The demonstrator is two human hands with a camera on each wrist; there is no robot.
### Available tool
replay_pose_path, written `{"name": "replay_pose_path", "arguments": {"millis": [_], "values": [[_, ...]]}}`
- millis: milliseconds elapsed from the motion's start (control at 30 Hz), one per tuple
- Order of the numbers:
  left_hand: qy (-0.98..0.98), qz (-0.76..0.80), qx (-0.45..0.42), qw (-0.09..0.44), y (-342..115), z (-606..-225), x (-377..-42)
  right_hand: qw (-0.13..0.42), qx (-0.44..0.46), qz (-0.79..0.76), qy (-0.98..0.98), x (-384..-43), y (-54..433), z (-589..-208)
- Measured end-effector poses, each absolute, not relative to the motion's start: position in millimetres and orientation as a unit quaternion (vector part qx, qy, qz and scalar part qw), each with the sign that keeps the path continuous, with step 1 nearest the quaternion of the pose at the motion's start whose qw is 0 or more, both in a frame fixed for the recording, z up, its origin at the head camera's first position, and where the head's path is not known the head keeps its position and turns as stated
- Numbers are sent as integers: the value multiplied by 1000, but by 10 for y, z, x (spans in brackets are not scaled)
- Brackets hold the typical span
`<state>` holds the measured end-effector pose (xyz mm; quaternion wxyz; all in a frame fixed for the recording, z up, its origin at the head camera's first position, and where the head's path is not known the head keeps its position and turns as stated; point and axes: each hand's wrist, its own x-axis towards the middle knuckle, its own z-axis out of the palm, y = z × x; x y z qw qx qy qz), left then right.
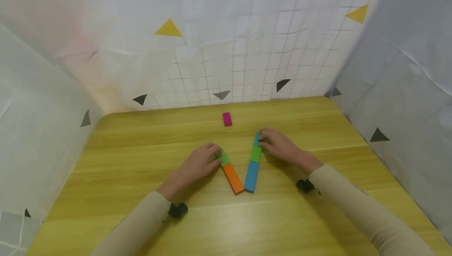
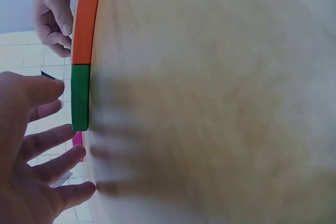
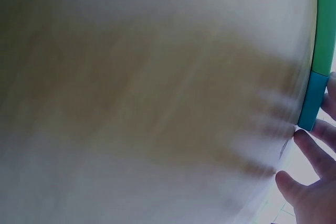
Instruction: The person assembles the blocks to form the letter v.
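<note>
In the head view, a green block [image 1: 223, 158] and a longer orange block [image 1: 233, 179] lie end to end in a slanted row. My left hand [image 1: 200, 163] is at the green block's far end, its fingers spread and fingertips close to that end in the left wrist view. The right row has a long blue block [image 1: 252, 176] nearest me, a green block [image 1: 256, 154] in the middle and a short blue block [image 1: 257, 139] at the far end. Beside that short block is my right hand [image 1: 279, 145], fingers apart, fingertips right at its end in the right wrist view.
A magenta block [image 1: 227, 119] lies alone farther back on the wood-grain table [image 1: 148, 130]. White sheets with yellow and dark triangles [image 1: 169, 28] enclose the table's back and sides. The two rows nearly meet at their near ends.
</note>
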<state>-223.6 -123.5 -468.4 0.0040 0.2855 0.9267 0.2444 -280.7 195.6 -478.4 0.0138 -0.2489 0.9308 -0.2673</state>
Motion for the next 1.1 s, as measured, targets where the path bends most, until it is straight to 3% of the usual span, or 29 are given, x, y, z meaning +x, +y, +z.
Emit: {"name": "replay_pose_path", "arguments": {"millis": [1100], "values": [[945, 214, 247, 21, -1311, -4626, -2697, 2, -259, -272, 927, -2789, 1962, -4782]]}}
